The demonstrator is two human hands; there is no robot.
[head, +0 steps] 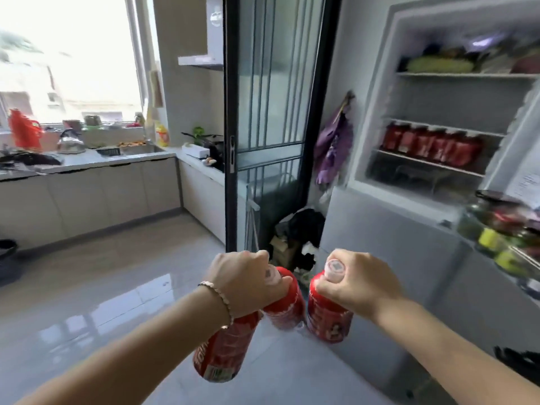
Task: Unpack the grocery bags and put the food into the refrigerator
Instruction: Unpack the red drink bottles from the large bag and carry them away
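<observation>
My left hand grips two red bottles by their tops: one hangs ahead of the knuckles, the other slants down under my wrist. My right hand holds a third red bottle by its white cap. All three hang low over the floor in front of the refrigerator, whose upper compartment stands open at the right. A row of similar red bottles fills its lower shelf, and vegetables lie on the top shelf.
The open fridge door at the far right carries jars and bottles. A dark-framed glass sliding door stands ahead, with bags heaped at its foot. A kitchen counter with a kettle and sink runs along the left under a window.
</observation>
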